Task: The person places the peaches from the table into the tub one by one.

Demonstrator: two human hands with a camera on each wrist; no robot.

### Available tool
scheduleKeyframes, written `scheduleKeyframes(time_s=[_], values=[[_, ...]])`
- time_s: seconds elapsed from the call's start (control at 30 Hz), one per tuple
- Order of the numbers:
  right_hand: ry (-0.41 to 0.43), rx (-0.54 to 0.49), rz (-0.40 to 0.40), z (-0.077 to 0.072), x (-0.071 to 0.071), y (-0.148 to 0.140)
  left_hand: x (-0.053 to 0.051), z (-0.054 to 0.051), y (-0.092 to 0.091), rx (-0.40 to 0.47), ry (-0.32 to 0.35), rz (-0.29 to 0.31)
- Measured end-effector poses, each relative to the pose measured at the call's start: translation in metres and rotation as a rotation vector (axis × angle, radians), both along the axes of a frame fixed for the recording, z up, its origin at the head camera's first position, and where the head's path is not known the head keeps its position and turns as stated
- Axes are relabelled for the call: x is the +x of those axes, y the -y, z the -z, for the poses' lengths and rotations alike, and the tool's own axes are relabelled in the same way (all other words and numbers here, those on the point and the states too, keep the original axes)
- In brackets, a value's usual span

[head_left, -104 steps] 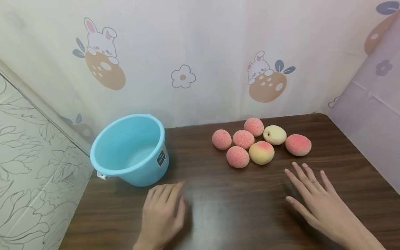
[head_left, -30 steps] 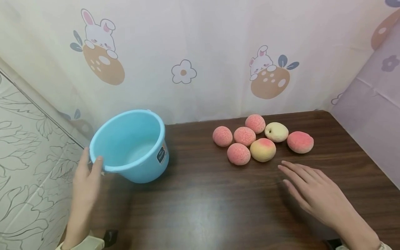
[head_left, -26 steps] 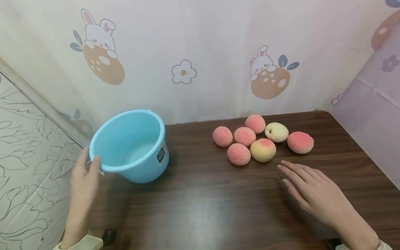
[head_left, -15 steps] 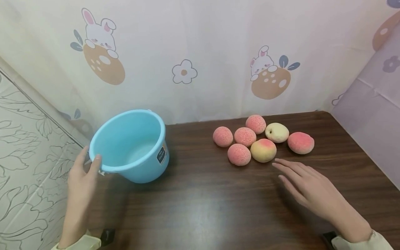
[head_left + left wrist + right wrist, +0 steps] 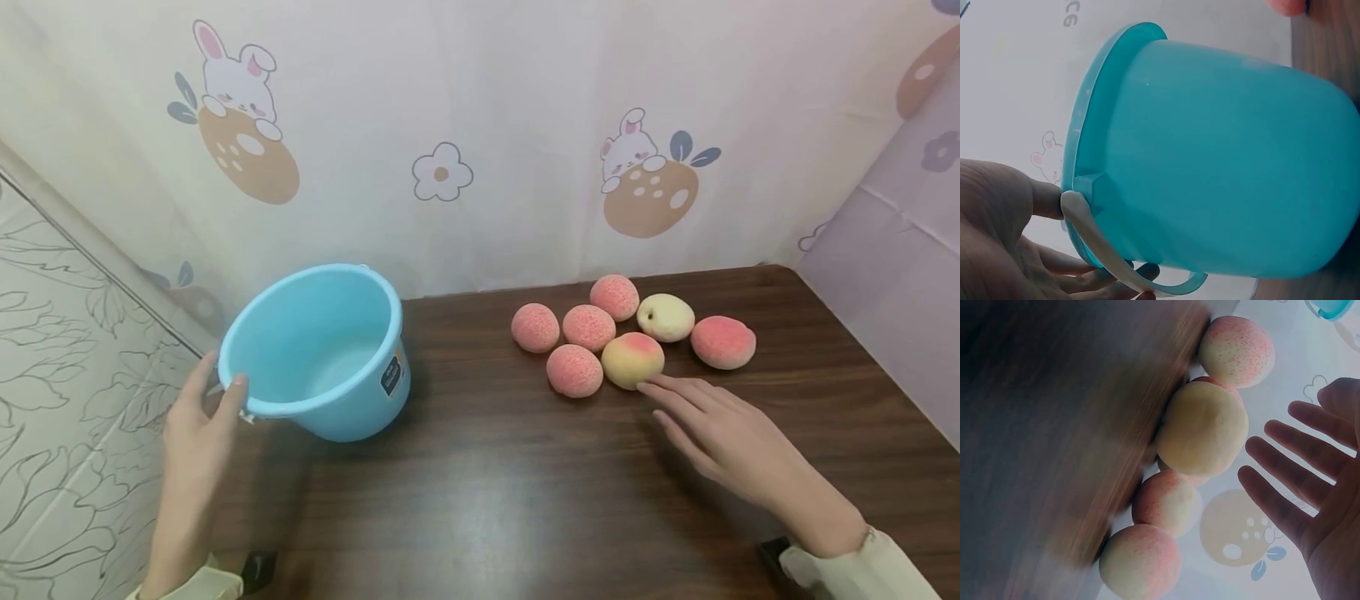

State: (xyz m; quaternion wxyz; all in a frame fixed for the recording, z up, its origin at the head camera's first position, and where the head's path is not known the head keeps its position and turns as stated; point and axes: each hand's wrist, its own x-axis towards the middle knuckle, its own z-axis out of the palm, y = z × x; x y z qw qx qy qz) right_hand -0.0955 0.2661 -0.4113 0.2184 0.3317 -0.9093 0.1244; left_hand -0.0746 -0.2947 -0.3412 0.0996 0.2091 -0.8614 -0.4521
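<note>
The light blue bucket [image 5: 352, 408] stands at the left of the table, its mouth tilted toward the camera. My left hand [image 5: 197, 442] holds its rim at the left; in the left wrist view the thumb and fingers of this hand [image 5: 1004, 231] are around the rim beside the white handle [image 5: 1107, 253]. My right hand [image 5: 731, 446], fingers extended, is just in front of the yellow peach with a red top [image 5: 632, 361]. In the right wrist view that hand [image 5: 1316, 469] is spread and holds nothing, near the yellow peach [image 5: 1204, 428].
Several pink peaches [image 5: 573, 371] lie left of and behind the yellow one. A pale peach [image 5: 666, 317] and a red peach [image 5: 723, 342] lie to its right. A patterned curtain [image 5: 510, 208] hangs behind the brown table [image 5: 465, 500].
My left hand has gone from the front of the table to the bucket's rim, and the bucket has shifted very slightly right. My right hand has moved left, closer to the yellow peach.
</note>
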Motion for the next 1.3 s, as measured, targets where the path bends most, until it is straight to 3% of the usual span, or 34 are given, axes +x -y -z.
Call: scheduleKeyframes(time_s=[0.7,0.97,1.3], values=[[-0.003,-0.008,-0.06,-0.007,-0.021,0.022,0.01,0.001,-0.005,-0.047,-0.038,0.046],[0.004,0.001,-0.053,-0.007,-0.023,0.027,0.013,0.001,-0.009,-0.026,-0.031,0.058],[0.009,0.011,-0.059,-0.005,-0.022,0.03,0.016,0.0,-0.011,-0.049,-0.073,0.099]])
